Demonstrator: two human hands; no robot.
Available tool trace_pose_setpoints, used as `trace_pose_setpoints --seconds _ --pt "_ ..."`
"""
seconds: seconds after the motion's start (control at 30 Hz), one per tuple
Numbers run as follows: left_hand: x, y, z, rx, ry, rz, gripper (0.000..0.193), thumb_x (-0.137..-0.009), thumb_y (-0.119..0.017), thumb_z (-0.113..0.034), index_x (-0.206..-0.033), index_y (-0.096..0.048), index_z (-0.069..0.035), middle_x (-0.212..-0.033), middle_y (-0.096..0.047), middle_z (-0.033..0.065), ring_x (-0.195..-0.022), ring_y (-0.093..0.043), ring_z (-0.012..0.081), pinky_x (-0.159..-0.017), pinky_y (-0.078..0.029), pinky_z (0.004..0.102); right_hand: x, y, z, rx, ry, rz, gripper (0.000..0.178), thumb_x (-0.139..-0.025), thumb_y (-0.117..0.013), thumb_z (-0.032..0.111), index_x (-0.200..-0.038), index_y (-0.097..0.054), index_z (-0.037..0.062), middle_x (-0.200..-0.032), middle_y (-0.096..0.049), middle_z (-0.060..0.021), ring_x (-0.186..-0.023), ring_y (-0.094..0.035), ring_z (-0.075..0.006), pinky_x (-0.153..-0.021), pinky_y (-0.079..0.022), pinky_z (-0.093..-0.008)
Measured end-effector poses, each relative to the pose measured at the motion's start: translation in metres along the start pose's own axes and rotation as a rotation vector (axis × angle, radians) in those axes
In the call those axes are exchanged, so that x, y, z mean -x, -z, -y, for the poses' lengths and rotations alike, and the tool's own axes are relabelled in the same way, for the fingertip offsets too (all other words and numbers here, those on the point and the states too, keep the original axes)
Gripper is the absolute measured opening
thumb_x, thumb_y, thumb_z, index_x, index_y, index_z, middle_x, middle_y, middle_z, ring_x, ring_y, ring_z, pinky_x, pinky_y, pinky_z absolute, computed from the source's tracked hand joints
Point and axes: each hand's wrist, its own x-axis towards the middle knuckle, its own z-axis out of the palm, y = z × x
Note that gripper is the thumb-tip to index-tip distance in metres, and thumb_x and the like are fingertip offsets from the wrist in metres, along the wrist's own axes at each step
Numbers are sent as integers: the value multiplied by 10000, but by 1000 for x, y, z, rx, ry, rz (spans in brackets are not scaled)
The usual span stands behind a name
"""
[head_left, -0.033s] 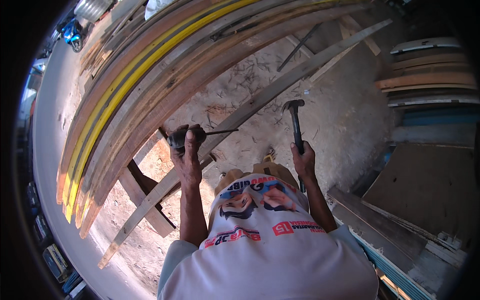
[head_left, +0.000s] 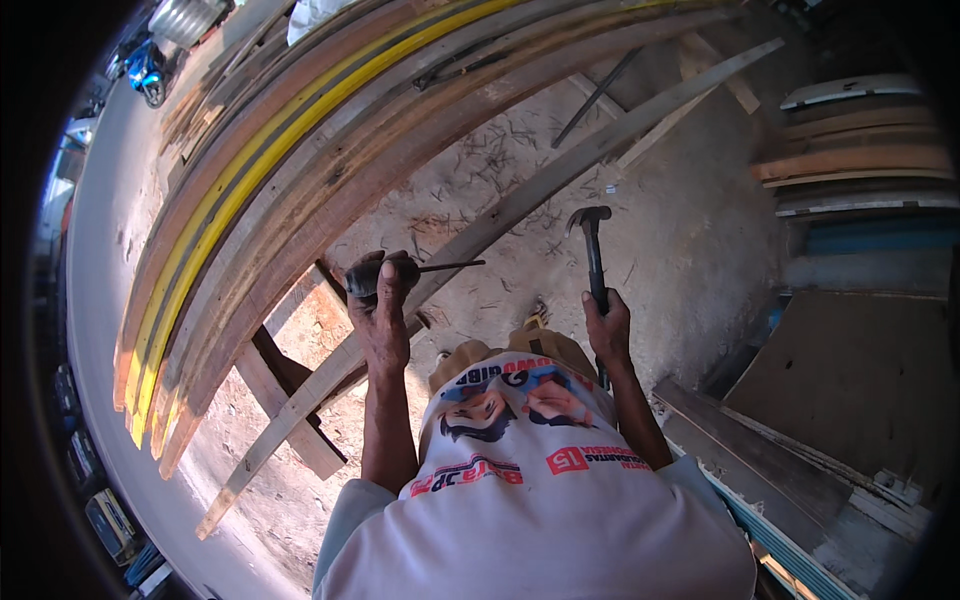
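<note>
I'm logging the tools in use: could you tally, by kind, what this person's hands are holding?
Claw hammer, in the right hand: 1
Dark tool with a thin rod, in the left hand: 1
Total: 2

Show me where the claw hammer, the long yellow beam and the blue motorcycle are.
Claw hammer (head_left: 595, 262): head view, on the handle, between head and fingers (head_left: 614, 308).
Long yellow beam (head_left: 222, 213): head view, on its yellow surface, partway along.
Blue motorcycle (head_left: 146, 68): head view, on its body.
</note>
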Motion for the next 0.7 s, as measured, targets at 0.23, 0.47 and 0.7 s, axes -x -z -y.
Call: trace_pose_setpoints --seconds 0.23,0.47,0.7 --pt "-45 -129 62 214 106 -32 397 -983 -736 -288 -1188 -608 28 -1095 -708 158 -990 -705 225 -913 -588 386 -81 85 -23 86 41 9 330 -1006 -659 294 -811 -552 50 -617 -499 16 -554 -488 -94 -508 -395 -319" --pt "-91 -200 90 256 109 -154 396 -979 -741 -292 -1154 -638 48 -1097 -708 159 -984 -704 220 -920 -592 369 -191 107 13 50 177 41 323 -1023 -652 290 -844 -560 37 -651 -518 -7 -567 -492 -107 -521 -401 -315" --pt "-119 -232 122 200 269 -236 419 -975 -735 -337 -1118 -662 50 -1057 -718 154 -973 -702 220 -893 -600 379 -269 119 31 213 134 125 340 -1011 -664 307 -945 -600 -20 -744 -573 -104 -688 -552 -208 -653 -459 -391"
